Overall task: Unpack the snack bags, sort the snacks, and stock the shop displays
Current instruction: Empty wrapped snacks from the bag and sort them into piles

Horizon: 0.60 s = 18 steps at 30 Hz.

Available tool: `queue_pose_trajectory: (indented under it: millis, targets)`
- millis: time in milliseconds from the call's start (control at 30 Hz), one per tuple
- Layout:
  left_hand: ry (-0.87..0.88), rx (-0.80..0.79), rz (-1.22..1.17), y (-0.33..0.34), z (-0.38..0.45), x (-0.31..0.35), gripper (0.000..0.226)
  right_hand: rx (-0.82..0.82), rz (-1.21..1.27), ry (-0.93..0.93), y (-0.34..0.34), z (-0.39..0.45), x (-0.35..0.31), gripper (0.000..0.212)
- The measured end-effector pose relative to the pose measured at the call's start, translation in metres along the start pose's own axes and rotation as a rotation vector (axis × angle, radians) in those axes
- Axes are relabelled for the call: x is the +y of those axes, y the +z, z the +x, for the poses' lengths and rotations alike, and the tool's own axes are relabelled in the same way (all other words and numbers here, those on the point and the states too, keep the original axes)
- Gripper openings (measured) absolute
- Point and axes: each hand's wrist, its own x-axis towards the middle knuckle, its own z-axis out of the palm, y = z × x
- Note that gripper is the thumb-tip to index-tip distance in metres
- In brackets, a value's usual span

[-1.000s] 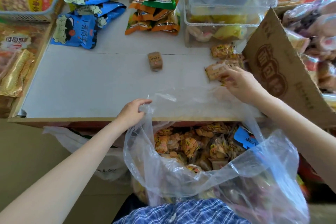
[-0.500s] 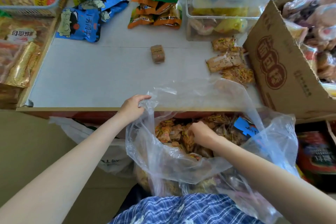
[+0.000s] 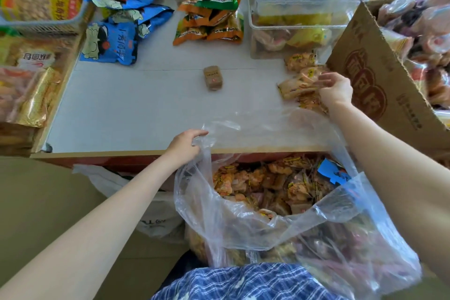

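Note:
A big clear plastic bag (image 3: 243,221) full of small orange-yellow snack packets (image 3: 267,182) hangs in front of me below the grey table (image 3: 136,109). My left hand (image 3: 183,145) pinches the bag's rim at the table's front edge. My right hand (image 3: 337,91) is over a small pile of snack packets (image 3: 295,86) at the table's right side, fingers closed on a packet there. One brown wrapped snack (image 3: 213,78) lies alone mid-table.
Blue packets (image 3: 114,41) and orange-green packets (image 3: 214,19) lie at the table's back. Stacked clear bins (image 3: 299,2) stand back right. An open cardboard box (image 3: 379,85) of wrapped goods crowds the right edge. Baskets and gold packs (image 3: 34,95) fill the left.
My right hand came out of the bag, where it was half a second ago, and moved up to the packet pile on the right. The left hand kept hold of the rim.

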Motion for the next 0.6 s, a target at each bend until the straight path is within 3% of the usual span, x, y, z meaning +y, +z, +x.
queue_pose_trajectory:
  millis: [100,200,233,300,367,400,500,600]
  targets:
    - [0.001,-0.005,0.005,0.001,-0.002,0.002,0.053,-0.058,-0.183,0.025,0.003,-0.004,0.018,0.046]
    - [0.005,-0.004,-0.027,0.005,-0.005,0.005,0.052,-0.009,-0.303,-0.361,0.0,-0.049,0.017,0.033]
    - [0.006,-0.01,-0.032,0.007,-0.008,0.006,0.052,-0.095,-0.311,-0.522,0.001,-0.068,0.019,0.031]
    - [-0.001,-0.022,-0.04,0.01,-0.013,0.008,0.052,-0.503,-0.485,-0.697,0.006,-0.101,0.031,0.032]
    - [-0.022,-0.035,-0.033,0.011,-0.017,0.007,0.052,-0.912,-0.94,-0.584,0.015,-0.117,0.055,0.042]
    - [-0.03,-0.036,-0.035,0.012,-0.018,0.007,0.053,-1.007,-1.165,-0.505,0.019,-0.12,0.068,0.049]
    - [-0.035,-0.025,-0.049,0.011,-0.018,0.008,0.053,-1.03,-1.552,-0.519,0.028,-0.126,0.086,0.051]
    - [-0.029,-0.025,-0.056,0.011,-0.018,0.01,0.053,-1.032,-1.452,-0.547,0.032,-0.119,0.082,0.043]
